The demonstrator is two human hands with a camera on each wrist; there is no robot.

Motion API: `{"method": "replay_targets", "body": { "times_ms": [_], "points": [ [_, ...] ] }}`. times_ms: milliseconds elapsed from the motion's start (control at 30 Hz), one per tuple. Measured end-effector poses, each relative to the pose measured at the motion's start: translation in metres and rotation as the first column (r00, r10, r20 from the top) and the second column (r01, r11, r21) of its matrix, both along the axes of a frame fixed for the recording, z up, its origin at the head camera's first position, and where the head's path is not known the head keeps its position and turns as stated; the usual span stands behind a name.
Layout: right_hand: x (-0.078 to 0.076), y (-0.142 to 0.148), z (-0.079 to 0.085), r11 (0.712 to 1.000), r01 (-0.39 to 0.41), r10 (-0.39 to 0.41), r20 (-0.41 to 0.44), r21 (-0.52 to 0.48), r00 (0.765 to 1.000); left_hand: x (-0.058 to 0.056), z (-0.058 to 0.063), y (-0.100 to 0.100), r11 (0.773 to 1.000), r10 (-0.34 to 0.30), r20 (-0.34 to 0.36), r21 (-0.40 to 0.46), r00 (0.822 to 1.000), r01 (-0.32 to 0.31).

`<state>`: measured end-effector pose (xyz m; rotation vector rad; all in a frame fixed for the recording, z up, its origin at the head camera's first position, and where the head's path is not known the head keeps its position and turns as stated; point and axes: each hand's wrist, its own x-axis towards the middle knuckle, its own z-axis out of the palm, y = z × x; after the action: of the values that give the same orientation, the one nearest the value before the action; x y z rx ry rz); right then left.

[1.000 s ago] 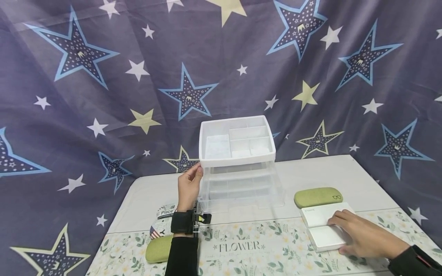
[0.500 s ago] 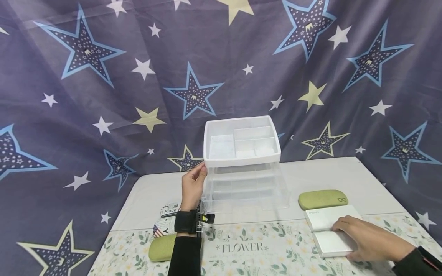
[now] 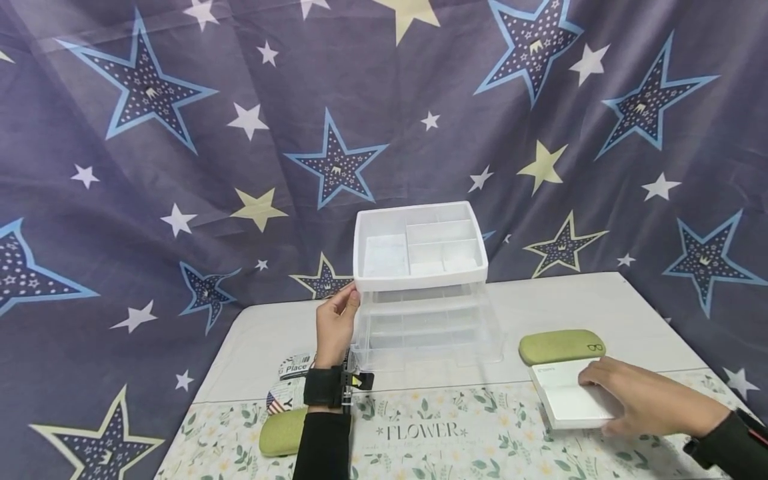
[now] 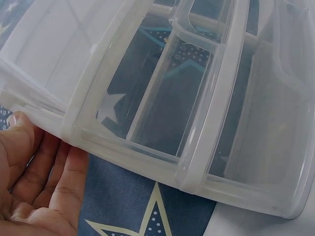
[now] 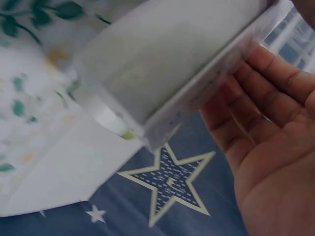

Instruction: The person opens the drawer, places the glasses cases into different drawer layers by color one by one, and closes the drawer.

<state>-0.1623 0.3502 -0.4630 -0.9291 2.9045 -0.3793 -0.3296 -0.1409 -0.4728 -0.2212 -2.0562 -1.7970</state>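
My left hand holds the upper left edge of a drawer organizer, which has a white compartmented top tray and clear drawers. In the left wrist view, the thumb lies at the edge of the clear drawer unit, with the fingers reaching behind it. My right hand grips a flat white box by its right side. The right wrist view shows this white box tilted and somewhat blurred, with fingertips along its edge. A green glasses case lies right behind the box.
Left of the organizer, a second green case and a printed pouch with lettering lie partly behind the left forearm. A floral mat covers the front of the white table. Star-patterned cloth hangs close behind and beside it.
Two white pieces lay one behind the other with a gap between them; the nearer has moved up and back with my right hand, closing that gap. The left hand keeps its hold.
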Motion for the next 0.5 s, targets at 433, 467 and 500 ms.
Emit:
{"method": "replay_targets", "body": {
  "times_ms": [433, 467, 500],
  "points": [
    [-0.031, -0.011, 0.072, 0.998, -0.047, 0.051, -0.192, 0.029, 0.980, 0.000, 0.002, 0.000, 1.000, 0.010, 0.013, -0.003, 1.000, -0.010],
    [-0.033, -0.012, 0.077, 0.998, -0.041, 0.048, -0.211, 0.038, 0.976, 0.001, 0.003, 0.001, 1.000, 0.011, 0.022, -0.006, 1.000, -0.011],
    [-0.035, -0.012, 0.082, 0.998, -0.037, 0.046, -0.233, 0.043, 0.971, 0.005, 0.008, 0.002, 1.000, 0.012, 0.027, -0.010, 1.000, -0.011]
  ]
}}
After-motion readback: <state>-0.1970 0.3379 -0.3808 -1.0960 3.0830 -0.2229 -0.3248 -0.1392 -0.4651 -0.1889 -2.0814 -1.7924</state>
